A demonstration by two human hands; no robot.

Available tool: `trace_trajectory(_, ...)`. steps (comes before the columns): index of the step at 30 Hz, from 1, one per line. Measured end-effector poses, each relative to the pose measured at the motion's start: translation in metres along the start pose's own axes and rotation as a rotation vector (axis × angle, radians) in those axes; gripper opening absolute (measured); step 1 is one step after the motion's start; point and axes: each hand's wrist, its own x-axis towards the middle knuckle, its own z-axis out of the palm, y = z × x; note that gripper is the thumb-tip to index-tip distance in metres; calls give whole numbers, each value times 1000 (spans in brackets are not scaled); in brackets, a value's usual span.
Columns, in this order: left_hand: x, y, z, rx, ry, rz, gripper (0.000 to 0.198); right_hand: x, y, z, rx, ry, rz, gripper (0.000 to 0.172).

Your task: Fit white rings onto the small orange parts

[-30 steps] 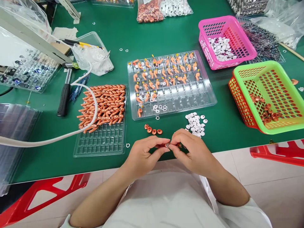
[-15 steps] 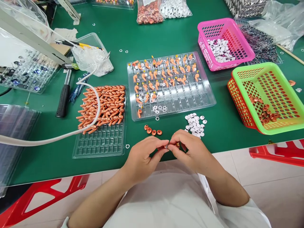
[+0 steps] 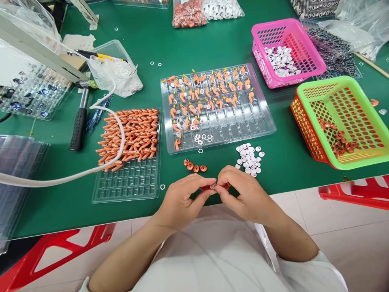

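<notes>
My left hand (image 3: 184,199) and my right hand (image 3: 244,194) meet over the table's front edge, both closed in a pinch. Between their fingertips is a small orange earbud shell (image 3: 213,186) with a pale round face, mostly hidden by the fingers. Just beyond my left hand, several copper-orange round caps (image 3: 196,168) lie in a short row. White round stickers (image 3: 248,159) are scattered past my right hand. Farther back, a clear tray (image 3: 243,127) carries orange earbud stems with yellow tips, plus loose white rings.
At left, another clear tray (image 3: 126,194) is packed with orange stem shells (image 3: 130,136), crossed by a white cable (image 3: 120,146). A hammer (image 3: 78,127) lies beyond. Stickers fill part of a pink basket (image 3: 258,50); a green basket (image 3: 364,162) holds copper caps.
The camera view has shifted slightly. Between my fingertips the shell has turned a little, and more of its pale round face shows. Both hands keep their pinch.
</notes>
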Motion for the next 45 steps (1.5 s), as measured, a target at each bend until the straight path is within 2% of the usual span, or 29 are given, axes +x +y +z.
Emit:
trace_trajectory(8,-2,0,1,-26,-11,-59,20,2,-1,-1,-97,-27,-24,13)
trace_trajectory(12,-2,0,2,-29,12,-38,19,1,-2,1,-150,-20,-42,14)
trace_trajectory(18,-3,0,5,-48,47,-15,22,2,-3,2,-118,-26,35,12)
trace_trajectory(21,-3,2,2,-110,20,-108,22,4,-3,3,-82,-18,102,11)
trace_trajectory(24,-2,6,-2,-259,-5,-313,17,4,-1,4,-25,-7,121,10)
trace_trajectory(28,2,11,-6,-512,5,-569,13,-1,7,6,220,-17,134,3)
trace_trajectory(30,5,12,-6,-558,10,-626,13,-4,11,7,334,13,144,13)
trace_trajectory(35,8,11,1,-532,12,-689,11,-10,17,10,366,96,172,19)
trace_trajectory(45,8,8,9,-444,49,-664,8,-6,17,10,296,101,182,15)
